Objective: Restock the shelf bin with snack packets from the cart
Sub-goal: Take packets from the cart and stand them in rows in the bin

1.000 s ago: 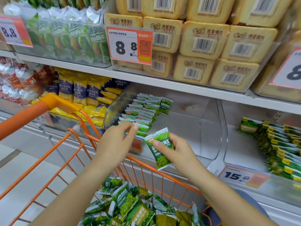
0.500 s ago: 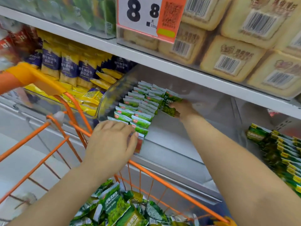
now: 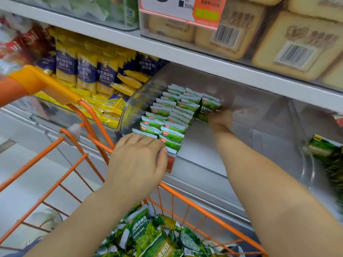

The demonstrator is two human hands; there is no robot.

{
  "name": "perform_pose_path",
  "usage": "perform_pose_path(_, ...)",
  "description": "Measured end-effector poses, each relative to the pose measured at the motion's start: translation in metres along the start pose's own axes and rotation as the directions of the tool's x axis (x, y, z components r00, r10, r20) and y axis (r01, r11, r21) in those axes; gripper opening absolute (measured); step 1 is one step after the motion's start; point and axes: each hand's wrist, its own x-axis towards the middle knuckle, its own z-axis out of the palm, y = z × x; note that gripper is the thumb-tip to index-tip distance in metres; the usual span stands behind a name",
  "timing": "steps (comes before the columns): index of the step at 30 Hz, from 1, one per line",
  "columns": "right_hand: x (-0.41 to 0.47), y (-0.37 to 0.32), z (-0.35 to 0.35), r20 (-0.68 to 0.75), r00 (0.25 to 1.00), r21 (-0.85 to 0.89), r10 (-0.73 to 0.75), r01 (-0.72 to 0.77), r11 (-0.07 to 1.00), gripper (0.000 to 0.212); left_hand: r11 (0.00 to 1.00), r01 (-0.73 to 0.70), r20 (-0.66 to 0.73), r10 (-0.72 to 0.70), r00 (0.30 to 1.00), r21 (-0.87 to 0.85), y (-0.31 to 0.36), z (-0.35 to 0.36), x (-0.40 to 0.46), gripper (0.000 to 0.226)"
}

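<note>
Seating a snack packet point(image 3: 207, 110) at the bin's point(image 3: 241, 138) twelve o'clock end, right hand point(image 3: 220, 120) fingers apparently pinching it, blurred; left hand point(image 3: 138, 160) steadies the front row point(image 3: 167, 140); next, probably another from the cart point(image 3: 194, 201).

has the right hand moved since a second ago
Yes. The right hand went from the front edge of the clear bin to deep inside it, setting its green packet against the back of the rows.

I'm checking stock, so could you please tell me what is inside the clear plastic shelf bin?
Rows of green snack packets fill its left side; the right hand covers one packet.
</note>
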Motion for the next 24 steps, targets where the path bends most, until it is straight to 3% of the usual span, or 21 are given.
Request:
perform_pose_path(4,0.001,0.004,-0.001,0.058,0.994,-0.067,-0.094,0.098,0.993,0.026,1.000,-0.010,0.002,0.010,1.000,-0.010,-0.001,0.001,0.000,0.040)
perform_pose_path(7,-0.001,0.009,-0.004,0.138,0.987,-0.093,-0.084,0.097,0.991,0.025,1.000,-0.024,-0.027,0.024,0.999,-0.008,-0.003,0.004,0.002,0.042)
perform_pose_path(8,-0.001,0.008,-0.006,0.146,0.987,-0.073,-0.066,0.077,0.994,0.032,1.000,-0.024,-0.035,0.024,0.999,0.000,-0.003,0.004,0.002,0.042)
perform_pose_path(10,-0.003,0.001,-0.011,0.133,0.991,-0.035,0.026,-0.022,0.999,0.068,1.000,-0.011,-0.005,0.011,1.000,0.000,-0.002,0.002,0.002,0.043)
perform_pose_path(12,-0.009,-0.012,-0.024,0.125,0.990,-0.024,0.063,-0.061,0.998,0.069,0.999,0.000,0.054,0.003,0.999,-0.049,-0.001,-0.007,0.002,0.041)
perform_pose_path(14,-0.029,-0.027,-0.046,0.133,0.990,-0.022,-0.037,0.040,0.999,0.053,0.997,-0.018,0.031,0.020,0.999,-0.072,0.002,-0.014,0.002,0.039)
perform_pose_path(16,-0.067,-0.035,-0.075,0.119,0.966,0.036,-0.228,0.225,0.974,0.036,0.994,-0.069,-0.050,0.065,0.997,-0.086,0.014,-0.025,-0.003,0.030)
perform_pose_path(19,-0.139,-0.025,-0.115,0.131,0.864,0.208,-0.486,0.455,0.866,0.010,0.954,-0.295,-0.139,0.286,0.948,-0.051,0.042,-0.036,-0.026,0.026)
perform_pose_path(20,-0.159,-0.020,-0.125,0.204,0.834,0.258,-0.513,0.460,0.850,0.013,0.922,-0.387,-0.057,0.388,0.920,0.018,0.051,-0.037,-0.036,0.027)
perform_pose_path(21,-0.178,-0.015,-0.133,0.287,0.800,0.258,-0.527,0.465,0.847,0.017,0.893,-0.443,0.132,0.431,0.893,0.079,0.054,-0.034,-0.045,0.027)
perform_pose_path(23,-0.203,-0.002,-0.138,0.405,0.740,0.151,-0.538,0.526,0.837,0.016,0.892,-0.398,0.530,0.237,0.814,0.213,0.047,-0.021,-0.058,0.023)
perform_pose_path(24,-0.211,0.004,-0.137,0.423,0.726,0.108,-0.542,0.554,0.826,0.015,0.889,-0.364,0.622,0.123,0.774,0.277,0.036,-0.014,-0.061,0.019)
